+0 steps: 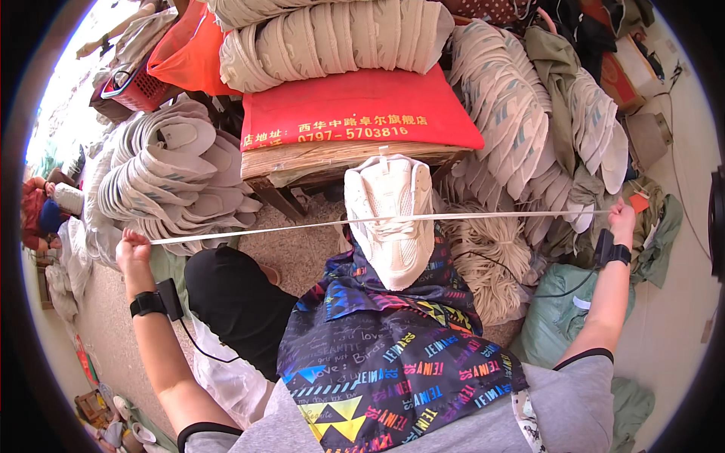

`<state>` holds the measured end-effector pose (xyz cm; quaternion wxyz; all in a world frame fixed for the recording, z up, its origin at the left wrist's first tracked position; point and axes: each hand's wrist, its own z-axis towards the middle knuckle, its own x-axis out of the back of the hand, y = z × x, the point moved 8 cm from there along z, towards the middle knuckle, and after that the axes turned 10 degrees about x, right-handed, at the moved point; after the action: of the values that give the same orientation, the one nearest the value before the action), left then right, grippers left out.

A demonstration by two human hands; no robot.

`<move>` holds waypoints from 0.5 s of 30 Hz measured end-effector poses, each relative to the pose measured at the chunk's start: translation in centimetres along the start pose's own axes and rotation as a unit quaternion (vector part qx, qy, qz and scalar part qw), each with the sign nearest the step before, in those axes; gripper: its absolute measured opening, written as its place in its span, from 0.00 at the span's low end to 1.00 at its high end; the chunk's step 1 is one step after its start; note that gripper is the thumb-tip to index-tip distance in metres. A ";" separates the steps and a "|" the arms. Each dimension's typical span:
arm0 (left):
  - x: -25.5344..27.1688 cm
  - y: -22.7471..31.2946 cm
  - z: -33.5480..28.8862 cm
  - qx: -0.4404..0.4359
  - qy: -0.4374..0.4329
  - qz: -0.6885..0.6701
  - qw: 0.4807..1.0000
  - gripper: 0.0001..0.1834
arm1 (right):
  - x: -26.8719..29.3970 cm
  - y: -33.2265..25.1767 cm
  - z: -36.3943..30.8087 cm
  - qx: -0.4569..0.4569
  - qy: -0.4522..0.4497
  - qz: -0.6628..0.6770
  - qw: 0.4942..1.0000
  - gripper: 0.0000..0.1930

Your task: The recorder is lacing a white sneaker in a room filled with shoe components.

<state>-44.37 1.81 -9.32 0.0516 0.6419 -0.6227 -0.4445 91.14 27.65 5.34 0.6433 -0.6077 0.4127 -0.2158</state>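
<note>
A patterned apron (423,362) is covering the lap at the lower middle of the frame. A pile of pale shoe pieces (155,177) is lying at the left, and another stack (502,106) is leaning at the upper right. A red cloth (355,106) is draping over a bench at the upper middle. Near the centre, a cream shoe (396,253) is resting toe-down against the apron. A white lace (302,226) is stretching taut across the shoe. The left hand (134,248), at the left, is gripping one end in a closed fist; the right hand (621,219), at the right, is pinching the other.
</note>
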 end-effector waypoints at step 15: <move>-25.1 -30.8 -31.2 0.043 -0.407 0.488 0.771 0.10 | -28.5 15.1 -53.4 -0.031 -0.664 -0.206 0.719 0.06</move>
<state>2.92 14.57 2.99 -0.0247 0.0117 -0.8334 -0.5519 29.27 20.22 2.70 0.6730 -0.6846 -0.2487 0.1285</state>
